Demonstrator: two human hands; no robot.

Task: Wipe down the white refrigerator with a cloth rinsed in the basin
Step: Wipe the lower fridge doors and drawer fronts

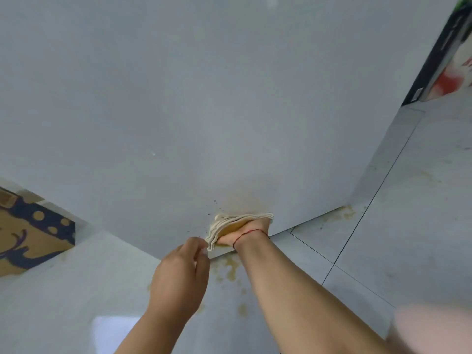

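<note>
The left hand (pixel 178 274) pinches a corner of the folded cloth (pixel 229 226) with curled fingers; the right hand (pixel 242 232) presses that cloth flat against the low edge of the white refrigerator (pixel 204 98). Yellowish stains (pixel 227 270) lie on the floor (pixel 408 226) beneath. Risk: the soiled cloth may smear residue across the panel.

You face a white refrigerator (pixel 204 98) with a yellowish-brown stain low down, where your cream cloth (pixel 237 221) lies. A red thread (pixel 249 233) circles your wrist. The pale grey floor tiles (pixel 408 226) carry dark grout lines and yellow splashes.
</note>
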